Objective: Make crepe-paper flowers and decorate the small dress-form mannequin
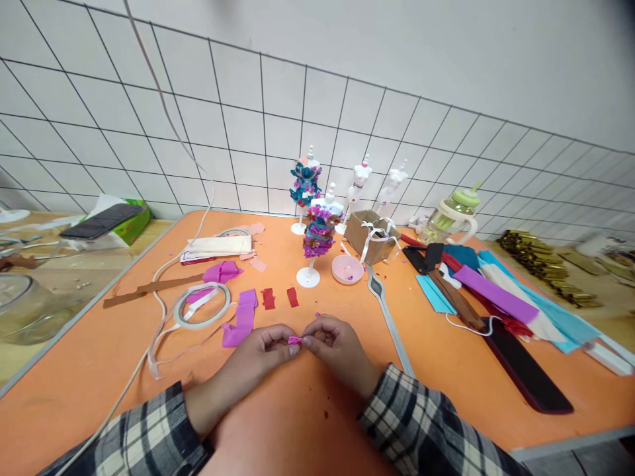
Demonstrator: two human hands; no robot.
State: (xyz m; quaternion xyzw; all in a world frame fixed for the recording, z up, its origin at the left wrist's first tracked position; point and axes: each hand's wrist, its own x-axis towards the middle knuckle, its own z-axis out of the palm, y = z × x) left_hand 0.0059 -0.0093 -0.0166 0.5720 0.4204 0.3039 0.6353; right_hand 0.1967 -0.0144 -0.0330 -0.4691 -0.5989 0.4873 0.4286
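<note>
Near the front middle of the orange table, my left hand [265,350] and my right hand [338,345] meet fingertip to fingertip. Between them is a small bright pink piece of crepe paper [294,340], pinched by both hands. Its far details are too small to make out. Just beyond the left hand lies a purple crepe paper strip [245,317]. Two red paper pieces [268,299] lie further back. Behind them stands a mini dress form [320,231] covered in purple and brown paper ruffles, beside a pink bowl [347,270] with tiny bits inside.
A teal-trimmed dress form [305,185], bare white forms and a cardboard box [370,238] stand at the back. Double-sided tape [225,314] and a white cable [159,294] lie left. Right are paper strips [496,294], a dark phone [528,367] and a lidded bottle [451,218].
</note>
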